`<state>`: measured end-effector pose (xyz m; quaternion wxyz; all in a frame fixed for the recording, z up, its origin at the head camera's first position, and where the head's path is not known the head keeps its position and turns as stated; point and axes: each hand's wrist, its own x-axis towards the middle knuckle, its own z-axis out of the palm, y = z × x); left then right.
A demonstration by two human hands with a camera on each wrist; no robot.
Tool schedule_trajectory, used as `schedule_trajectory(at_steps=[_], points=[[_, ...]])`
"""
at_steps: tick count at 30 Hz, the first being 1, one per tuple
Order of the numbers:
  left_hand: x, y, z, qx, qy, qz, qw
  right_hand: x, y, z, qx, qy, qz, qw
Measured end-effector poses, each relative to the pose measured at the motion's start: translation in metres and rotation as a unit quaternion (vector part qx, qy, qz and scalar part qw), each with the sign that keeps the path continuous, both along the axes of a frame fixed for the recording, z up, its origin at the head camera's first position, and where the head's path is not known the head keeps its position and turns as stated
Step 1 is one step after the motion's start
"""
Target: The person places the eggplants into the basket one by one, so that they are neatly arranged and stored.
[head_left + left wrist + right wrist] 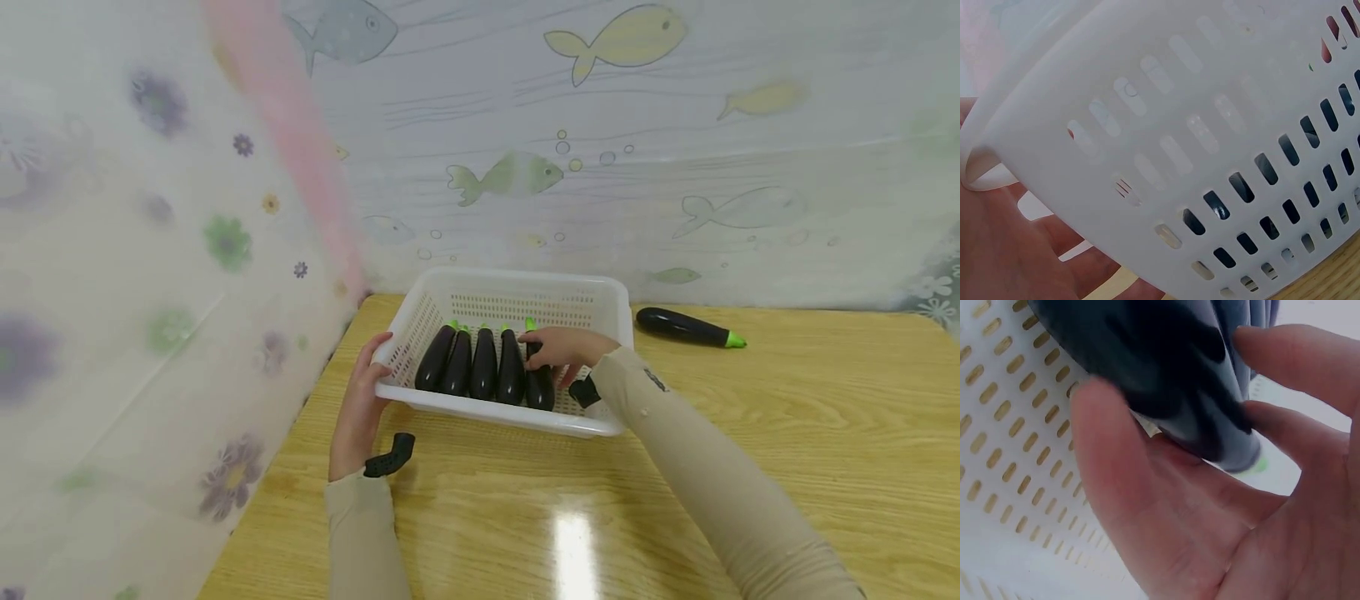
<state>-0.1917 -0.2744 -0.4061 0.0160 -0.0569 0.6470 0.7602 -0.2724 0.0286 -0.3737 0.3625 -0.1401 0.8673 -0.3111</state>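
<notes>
A white plastic basket (495,408) with slotted walls stands on the table, several dark eggplants lying side by side in it, green stem ends toward the back wall. My left hand (365,400) grips the basket's left rim near the front corner. In the left wrist view, that hand (1004,237) is at the basket's corner, its fingers partly hidden by the wall. My right hand (567,346) reaches inside and holds the rightmost eggplant (540,390) near its stem end. The right wrist view shows the fingers curled around this eggplant (1147,369).
One more eggplant (678,326) lies on the wooden table (825,433) right of the basket, its green end pointing right. A wall covering (480,100) printed with fish stands behind the table, and a flowered one (150,333) runs along the left edge.
</notes>
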Motion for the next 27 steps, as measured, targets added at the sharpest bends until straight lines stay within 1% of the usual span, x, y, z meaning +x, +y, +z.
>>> schedule_trajectory(at_steps=[4, 7, 10, 14, 17, 21, 27], points=[[0.0, 0.002, 0.0, 0.004, 0.004, -0.003, 1.0, 0.002, 0.001, 0.002, 0.014, 0.012, 0.005, 1.0], [0.003, 0.001, 0.001, -0.001, -0.003, -0.002, 1.0, 0.005, -0.002, 0.002, 0.02, 0.022, 0.015, 0.999], [0.006, -0.002, 0.002, -0.01, -0.01, -0.002, 0.9999, 0.008, -0.007, 0.001, 0.043, 0.053, 0.027, 0.997], [0.006, -0.003, 0.002, -0.01, -0.011, -0.008, 0.9999, 0.011, -0.012, 0.002, 0.101, 0.11, 0.05, 0.988], [0.005, -0.002, 0.002, -0.009, -0.009, -0.01, 0.9999, 0.012, -0.013, 0.007, 0.131, 0.139, 0.07, 0.979], [0.003, -0.001, 0.002, -0.007, -0.008, -0.009, 0.9999, 0.013, -0.009, 0.015, 0.141, 0.149, 0.085, 0.975], [0.002, 0.001, 0.0, -0.008, -0.001, -0.01, 0.9999, 0.014, 0.0, 0.026, 0.128, 0.131, 0.09, 0.979]])
